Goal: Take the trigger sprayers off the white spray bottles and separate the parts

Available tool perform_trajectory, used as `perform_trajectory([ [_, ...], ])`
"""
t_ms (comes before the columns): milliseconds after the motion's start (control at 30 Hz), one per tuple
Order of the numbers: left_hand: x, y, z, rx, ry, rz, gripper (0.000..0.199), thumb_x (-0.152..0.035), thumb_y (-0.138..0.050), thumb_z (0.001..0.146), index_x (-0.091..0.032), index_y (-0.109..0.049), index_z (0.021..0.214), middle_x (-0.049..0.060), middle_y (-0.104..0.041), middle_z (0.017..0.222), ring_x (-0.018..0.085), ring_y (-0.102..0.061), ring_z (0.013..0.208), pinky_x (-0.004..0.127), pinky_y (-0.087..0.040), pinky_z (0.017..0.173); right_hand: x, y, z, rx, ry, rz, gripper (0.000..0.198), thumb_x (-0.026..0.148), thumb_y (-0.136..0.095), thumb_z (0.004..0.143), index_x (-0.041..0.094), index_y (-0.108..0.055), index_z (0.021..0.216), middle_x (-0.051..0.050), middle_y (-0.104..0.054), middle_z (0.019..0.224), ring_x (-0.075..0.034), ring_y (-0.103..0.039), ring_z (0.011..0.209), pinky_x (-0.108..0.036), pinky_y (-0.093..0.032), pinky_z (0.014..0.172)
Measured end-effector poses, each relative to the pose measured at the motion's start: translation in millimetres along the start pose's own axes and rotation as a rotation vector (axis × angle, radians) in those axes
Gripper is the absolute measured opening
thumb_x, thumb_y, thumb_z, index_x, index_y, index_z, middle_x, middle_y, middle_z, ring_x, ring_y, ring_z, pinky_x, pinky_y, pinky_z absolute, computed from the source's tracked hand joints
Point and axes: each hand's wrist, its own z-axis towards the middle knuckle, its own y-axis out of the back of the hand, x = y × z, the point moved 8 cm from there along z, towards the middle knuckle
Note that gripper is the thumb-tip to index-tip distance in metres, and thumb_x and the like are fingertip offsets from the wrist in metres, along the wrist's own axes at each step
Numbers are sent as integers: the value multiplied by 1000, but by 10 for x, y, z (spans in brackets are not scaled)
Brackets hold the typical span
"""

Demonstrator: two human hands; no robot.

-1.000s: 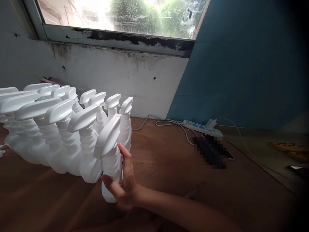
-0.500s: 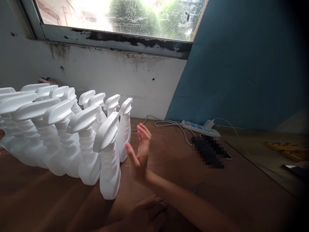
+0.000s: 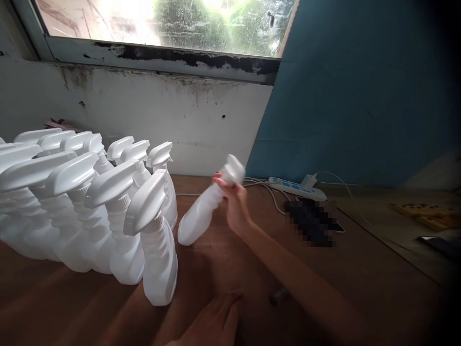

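My right hand [image 3: 236, 204] is wrapped round the neck of a white spray bottle [image 3: 201, 214]. The bottle leans to the right, its trigger head blurred by motion. Left of it, several more white spray bottles with trigger heads stand upright in rows; the nearest spray bottle [image 3: 160, 264] is at the front right of the group. Low in the view, my left hand [image 3: 212, 322] is over the brown tabletop [image 3: 201, 274] in dim light, fingers stretched out and holding nothing that shows.
Behind the table are a white wall [image 3: 144, 115] under a window and a blue cloth [image 3: 342, 96]. A power strip [image 3: 298, 189] with cables, a pixelated dark item [image 3: 309, 223] and a yellow object [image 3: 418, 214] lie rightward. A small dark cylinder [image 3: 279, 295] sits near my right forearm.
My right hand, open and empty before, has closed on the rightmost back spray bottle and tilted it away from the row. My left hand has shifted slightly. The view has turned slightly right.
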Motion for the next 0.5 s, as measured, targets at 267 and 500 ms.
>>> perform_trajectory([
  [267, 5, 60, 0, -46, -2, -11, 23, -22, -43, 89, -14, -53, 108, 14, -59, 116, 19, -58, 105, 25, -51, 84, -501, 1780, -726, -427, -285, 27, 32, 49, -70, 58, 21, -61, 71, 2, -58, 64, -14, -52, 55, -26, -44, 49],
  [500, 1, 319, -56, -285, 49, 135, 34, -12, -47, 86, -22, -50, 118, 9, -56, 123, 22, -47, 119, 35, -46, 94, -583, 2023, -855, -368, -332, 32, 34, 49, -71, 60, 18, -59, 64, -1, -59, 58, -14, -51, 48, -27, -44, 43],
])
